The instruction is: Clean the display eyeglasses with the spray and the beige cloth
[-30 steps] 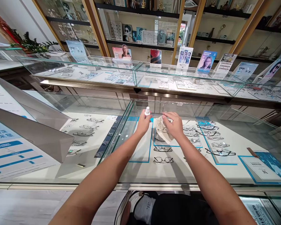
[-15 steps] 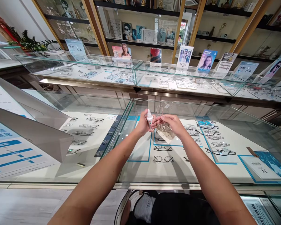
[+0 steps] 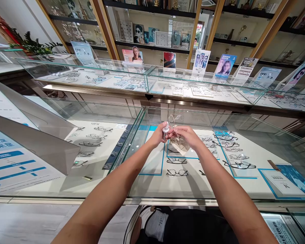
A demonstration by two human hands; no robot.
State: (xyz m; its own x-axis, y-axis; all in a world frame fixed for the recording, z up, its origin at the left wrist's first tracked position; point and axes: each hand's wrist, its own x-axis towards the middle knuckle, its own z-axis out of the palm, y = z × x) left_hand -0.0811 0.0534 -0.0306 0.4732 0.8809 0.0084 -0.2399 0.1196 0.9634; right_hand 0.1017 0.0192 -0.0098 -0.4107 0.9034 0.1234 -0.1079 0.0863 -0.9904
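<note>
A small white bottle (image 3: 165,133) is gripped in my left hand (image 3: 157,135), fingers wrapped round it and thumb at its top. Close beside it, my right hand (image 3: 190,136) pinches a pair of thin-rimmed eyeglasses (image 3: 171,119). One round lens stands up above the fingers, while the other part hangs lower. Under my right hand hangs a beige cloth (image 3: 181,148), apparently held with the glasses. Both hands are above the glass display case (image 3: 152,186), fingers almost touching each other.
Inside the case lie several eyeglasses (image 3: 177,173) in rows, with a white booklet (image 3: 282,183) at right. Folded white card signs (image 3: 20,159) stand on the left. Behind runs a second glass counter (image 3: 147,84) with upright advertising cards (image 3: 225,65), then wall shelves (image 3: 152,46).
My left hand has turned the bottle, so its top now leans towards the glasses and sits slightly lower. The glasses have shifted a little left and down in my right hand.
</note>
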